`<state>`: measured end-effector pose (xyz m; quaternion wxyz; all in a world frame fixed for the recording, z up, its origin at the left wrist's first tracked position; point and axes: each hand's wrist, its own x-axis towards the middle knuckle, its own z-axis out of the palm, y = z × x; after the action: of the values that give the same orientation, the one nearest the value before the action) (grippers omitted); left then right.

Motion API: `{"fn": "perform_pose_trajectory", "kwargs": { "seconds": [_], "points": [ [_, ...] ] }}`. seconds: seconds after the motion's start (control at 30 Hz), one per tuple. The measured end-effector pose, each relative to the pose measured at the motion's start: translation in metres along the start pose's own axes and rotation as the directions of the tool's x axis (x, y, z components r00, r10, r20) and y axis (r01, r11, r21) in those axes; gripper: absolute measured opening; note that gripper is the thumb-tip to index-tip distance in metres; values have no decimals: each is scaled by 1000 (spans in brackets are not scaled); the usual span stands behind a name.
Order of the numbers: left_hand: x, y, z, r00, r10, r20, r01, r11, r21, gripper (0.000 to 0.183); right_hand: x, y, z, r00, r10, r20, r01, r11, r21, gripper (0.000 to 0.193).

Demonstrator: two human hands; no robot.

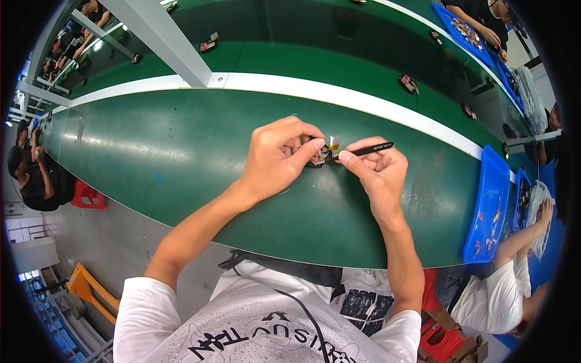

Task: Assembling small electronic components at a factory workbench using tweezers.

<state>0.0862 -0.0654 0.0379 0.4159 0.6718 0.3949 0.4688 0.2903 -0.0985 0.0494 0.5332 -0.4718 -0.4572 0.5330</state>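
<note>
Over the green tabletop (pixel 200 139), my left hand (pixel 273 156) pinches a small electronic assembly (pixel 319 158) with a dark casing, reddish parts and a silver-and-yellow piece standing up at its far side. My right hand (pixel 382 175) is closed around black tweezers (pixel 372 149), held slanting with the tips pointing left at the assembly. The tips reach its right side; whether they grip a part of it is too small to tell. My left fingers hide some of the assembly.
A blue tray (pixel 471 245) with small parts stands at the table's right end. Beyond a white rail (pixel 363 107), a darker green belt carries similar small assemblies (pixel 408 84). A grey metal post (pixel 166 39) rises at the rail. Other people work at both sides.
</note>
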Motion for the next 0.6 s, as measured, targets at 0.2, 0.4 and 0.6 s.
{"fn": "perform_pose_trajectory", "kwargs": {
  "seconds": [0.2, 0.4, 0.6],
  "points": [
    [8, 6, -12, 887, -385, 254, 451, 839, -305, 22, 0, -6, -3, 998, 70, -3, -69, 997, 36, 14],
    [9, 5, -10, 887, -331, 322, 447, 791, -418, 26, 0, -7, -12, 991, 127, 35, -129, 988, 89, 16],
    [11, 6, -12, 869, -333, 366, 481, 741, -468, 28, -3, -1, -5, 998, -42, -38, 44, 998, 40, 17]
  ]
}}
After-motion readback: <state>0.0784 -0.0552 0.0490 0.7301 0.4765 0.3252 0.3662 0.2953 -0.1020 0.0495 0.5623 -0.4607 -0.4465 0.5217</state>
